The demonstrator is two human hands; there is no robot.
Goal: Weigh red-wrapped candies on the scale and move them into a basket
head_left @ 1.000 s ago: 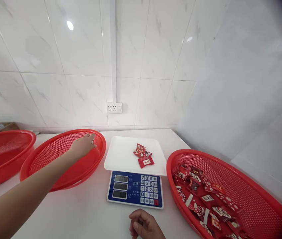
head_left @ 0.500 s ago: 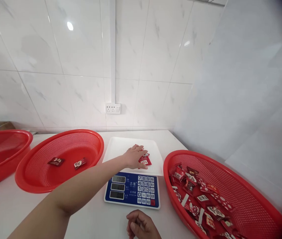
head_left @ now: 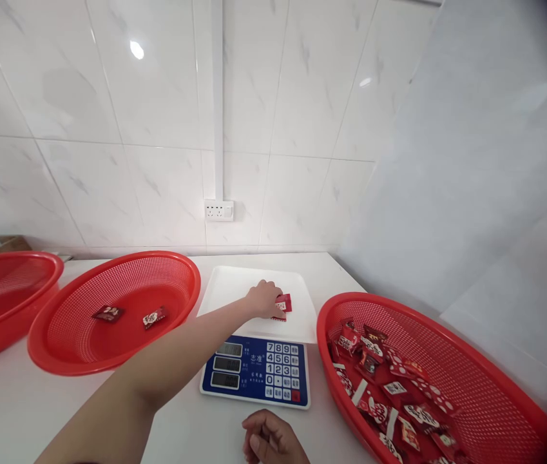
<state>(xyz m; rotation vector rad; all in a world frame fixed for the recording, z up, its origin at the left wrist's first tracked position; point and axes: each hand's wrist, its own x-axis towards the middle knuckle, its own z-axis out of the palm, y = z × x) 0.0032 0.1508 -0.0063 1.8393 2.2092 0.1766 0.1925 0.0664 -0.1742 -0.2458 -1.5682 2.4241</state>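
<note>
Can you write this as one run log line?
left grip: touching red packets | place: white tray | right grip: near scale

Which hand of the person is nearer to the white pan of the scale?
The left hand: it is over the white pan, fingers around red packets. The right hand is farther away, on the near side of the blue panel.
</note>
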